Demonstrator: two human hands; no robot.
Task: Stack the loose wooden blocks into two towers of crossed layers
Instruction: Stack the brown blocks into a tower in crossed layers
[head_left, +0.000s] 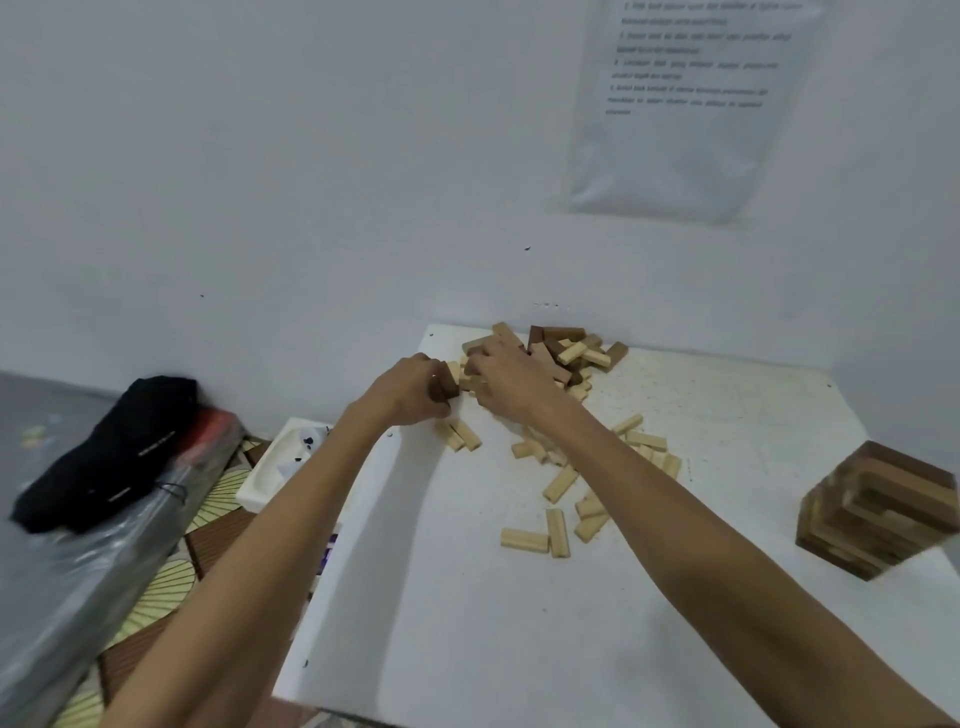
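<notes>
Brown wooden blocks (448, 387) are gripped by the left hand (413, 391), pale wooden blocks (471, 383) by the right hand (511, 379), well left of the stacked brown wooden tower (878, 514).

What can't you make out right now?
Head view:
- white printed wall sheet: text blurred, top cut by frame.
- Brown-and-tan wooden block tower: blurred, right side cut by edge.
- Right hand: its back hides what it holds.
- Left hand: its dark brown wooden block mostly covered by fingers.

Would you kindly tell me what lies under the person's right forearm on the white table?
You can see loose pale wooden blocks scattered on the white table on both sides of the right forearm; anything directly beneath it is covered.
</notes>
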